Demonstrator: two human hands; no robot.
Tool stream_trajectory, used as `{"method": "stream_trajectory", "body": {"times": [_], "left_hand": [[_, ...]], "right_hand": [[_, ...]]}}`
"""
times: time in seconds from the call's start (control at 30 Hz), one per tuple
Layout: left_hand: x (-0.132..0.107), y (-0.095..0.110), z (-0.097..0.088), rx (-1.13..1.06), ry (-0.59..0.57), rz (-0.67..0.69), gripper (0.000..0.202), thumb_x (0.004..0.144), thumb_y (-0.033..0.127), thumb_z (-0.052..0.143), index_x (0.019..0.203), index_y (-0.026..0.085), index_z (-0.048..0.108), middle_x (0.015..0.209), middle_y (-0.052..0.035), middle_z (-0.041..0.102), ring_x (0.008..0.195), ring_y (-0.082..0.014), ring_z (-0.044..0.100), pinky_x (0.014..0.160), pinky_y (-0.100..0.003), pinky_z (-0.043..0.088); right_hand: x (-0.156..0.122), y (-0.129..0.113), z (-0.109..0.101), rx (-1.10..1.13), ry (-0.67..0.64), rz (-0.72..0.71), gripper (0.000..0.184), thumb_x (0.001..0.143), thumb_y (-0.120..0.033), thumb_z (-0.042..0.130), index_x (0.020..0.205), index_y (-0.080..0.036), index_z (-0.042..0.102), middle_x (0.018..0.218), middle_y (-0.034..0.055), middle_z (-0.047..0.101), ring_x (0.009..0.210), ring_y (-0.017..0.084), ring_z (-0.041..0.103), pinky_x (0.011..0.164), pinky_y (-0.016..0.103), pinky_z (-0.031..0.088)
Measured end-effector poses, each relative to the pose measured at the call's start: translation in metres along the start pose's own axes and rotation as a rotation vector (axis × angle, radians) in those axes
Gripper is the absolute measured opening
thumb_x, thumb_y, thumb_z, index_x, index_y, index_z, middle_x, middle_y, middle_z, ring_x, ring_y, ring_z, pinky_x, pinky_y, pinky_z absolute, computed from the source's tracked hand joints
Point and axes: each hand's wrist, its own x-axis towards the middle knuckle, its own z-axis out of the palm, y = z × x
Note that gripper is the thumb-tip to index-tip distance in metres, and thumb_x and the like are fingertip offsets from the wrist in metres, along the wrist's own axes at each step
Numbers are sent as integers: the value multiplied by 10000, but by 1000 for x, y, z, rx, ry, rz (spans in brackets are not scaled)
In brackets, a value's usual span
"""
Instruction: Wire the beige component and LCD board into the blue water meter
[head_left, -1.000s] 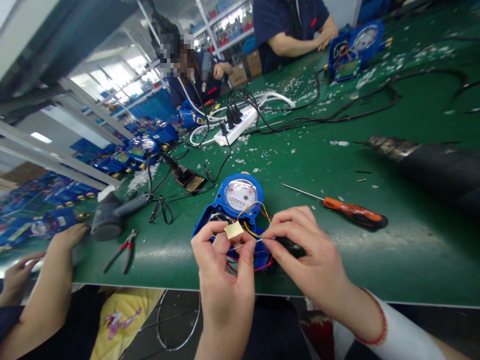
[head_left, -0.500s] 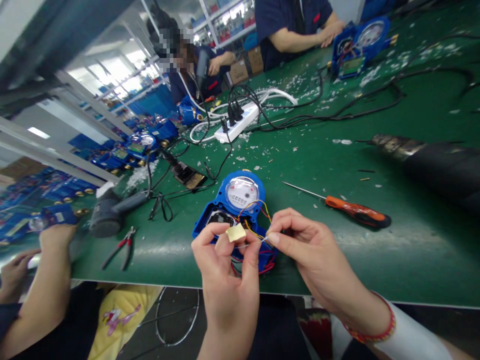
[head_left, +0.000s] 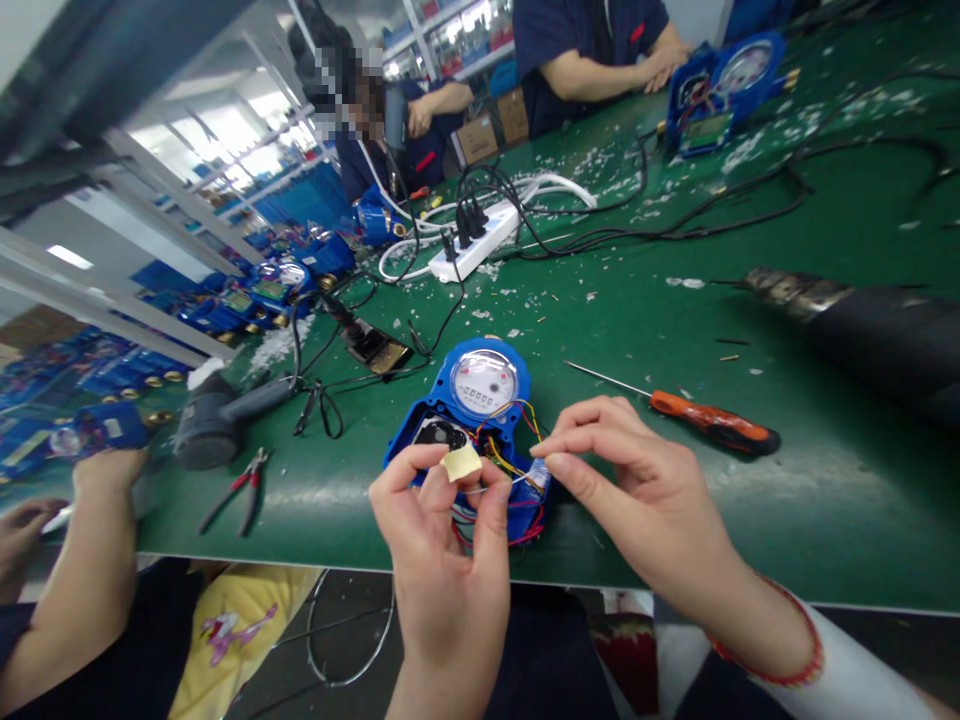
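Near the front edge of the table [head_left: 847, 520] lies one blue water meter [head_left: 484, 385]; your left hand [head_left: 450, 545] pinches one yellow square [head_left: 462, 462], your right hand's [head_left: 637, 480] hold is unclear; room opens between that edge and one screwdriver [head_left: 694, 415].

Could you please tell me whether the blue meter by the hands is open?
The blue meter is open: coloured wires show in its uncovered housing.
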Motion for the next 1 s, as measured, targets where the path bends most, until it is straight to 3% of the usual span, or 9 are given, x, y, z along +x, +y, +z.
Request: {"method": "stream_trajectory", "body": {"times": [0.17,0.33,0.4,0.47,0.57,0.7,1.0], "left_hand": [[0,1,0,-37,-14,25,403,768,26,643,1038,260,456,987,20,493,693,-76,634,617,-207,535],[0,2,0,-90,32,-11,395,762,29,648,1015,244,435,822,28,587,684,-99,644,668,-214,539],[0,1,0,-131,48,-12,398,758,33,647,1010,243,423,781,36,595,665,-100,645,651,-208,540],[1,1,1,-147,56,-24,398,748,40,652,1009,240,428,805,33,580,657,-97,647,631,-208,544],[2,1,1,-121,59,-22,396,740,39,653,1014,235,443,845,25,565,656,-87,649,627,-203,543],[3,3,1,-113,46,-29,397,747,44,651,1019,239,437,860,22,562,657,-80,649,618,-186,537],[1,6,0,-70,-50,-56,477,756,65,673,1111,260,421,790,47,656,629,-80,591,615,-180,489]], "right_hand": [[1,-3,7,-51,-80,-62,101,826,-98,643,755,-166,663,848,22,616,883,151,534,791,289,418],[2,6,9,180,36,134,138,873,-188,613,737,-167,622,784,5,577,764,126,540,687,269,415],[2,9,6,177,87,176,165,883,-220,611,726,-169,615,745,1,563,713,124,527,644,268,402],[0,9,3,74,99,120,160,881,-195,611,724,-172,630,751,9,583,737,135,541,669,280,411],[-4,7,2,-112,45,-75,115,870,-120,613,802,-187,679,840,27,626,851,159,559,757,303,439],[-5,4,6,-211,16,-272,106,825,-75,662,848,-177,670,855,34,633,866,172,533,762,320,446],[-1,0,7,-230,3,-305,121,821,-46,640,779,-159,650,809,30,620,837,162,509,740,312,428]]}}
